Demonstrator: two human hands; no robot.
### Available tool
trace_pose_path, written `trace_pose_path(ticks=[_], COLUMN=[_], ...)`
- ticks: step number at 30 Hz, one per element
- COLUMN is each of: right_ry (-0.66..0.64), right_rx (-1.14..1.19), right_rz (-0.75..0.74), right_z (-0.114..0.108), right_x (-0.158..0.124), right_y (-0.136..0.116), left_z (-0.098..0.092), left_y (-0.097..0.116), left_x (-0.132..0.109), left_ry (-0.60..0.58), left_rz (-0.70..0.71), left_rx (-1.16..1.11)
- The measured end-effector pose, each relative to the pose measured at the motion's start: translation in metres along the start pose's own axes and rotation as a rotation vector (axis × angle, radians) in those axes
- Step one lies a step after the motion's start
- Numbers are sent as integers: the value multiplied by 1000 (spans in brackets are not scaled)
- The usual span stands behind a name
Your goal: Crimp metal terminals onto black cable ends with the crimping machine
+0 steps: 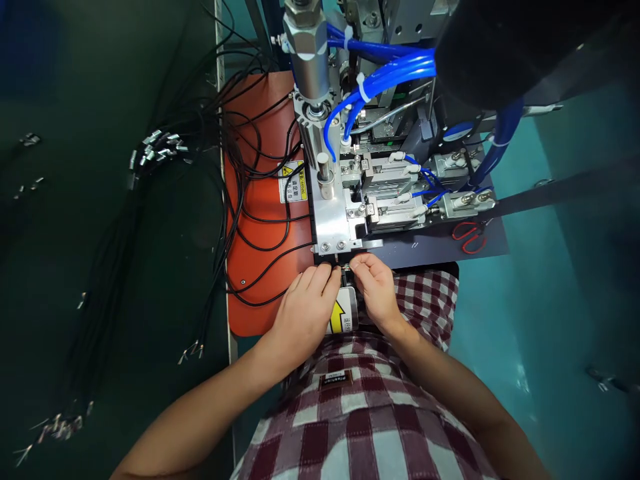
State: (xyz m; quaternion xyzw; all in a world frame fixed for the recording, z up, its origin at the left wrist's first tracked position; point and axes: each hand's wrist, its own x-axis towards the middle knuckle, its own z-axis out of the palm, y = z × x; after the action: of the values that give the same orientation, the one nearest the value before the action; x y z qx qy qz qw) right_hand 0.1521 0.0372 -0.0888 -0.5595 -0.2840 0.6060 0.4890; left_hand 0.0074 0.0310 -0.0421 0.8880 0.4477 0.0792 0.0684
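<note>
My left hand (305,310) is pinched on the end of a thin black cable (273,263) at the front edge of a metal machine head (335,223). My right hand (375,287) is also closed, its fingertips meeting the left hand's at a small metal connector (345,268) just below the machine's silver plate. Both hands rest close together over a plate with a yellow arrow label (341,313).
Loops of black cable lie on an orange mat (260,213) to the left, and a bundle with metal plugs (160,147) hangs over the dark bench. Blue air hoses (385,70) and a silver cylinder (307,47) rise behind. Red scissors (467,237) lie at right.
</note>
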Motion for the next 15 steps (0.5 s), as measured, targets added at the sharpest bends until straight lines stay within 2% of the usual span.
trace_pose_path(ticks=[2,6,15], right_ry=[3,23,23], right_rx=[-17,-111,121], right_rz=[-7,-114,117], right_z=[0,0,-4], right_x=[0,0,3], right_y=[0,-2,1], left_z=[0,0,1], left_y=[0,0,0], left_x=[0,0,-1], left_ry=[11,9,-8], left_rz=[4,1,-11], left_rx=[3,1,-2])
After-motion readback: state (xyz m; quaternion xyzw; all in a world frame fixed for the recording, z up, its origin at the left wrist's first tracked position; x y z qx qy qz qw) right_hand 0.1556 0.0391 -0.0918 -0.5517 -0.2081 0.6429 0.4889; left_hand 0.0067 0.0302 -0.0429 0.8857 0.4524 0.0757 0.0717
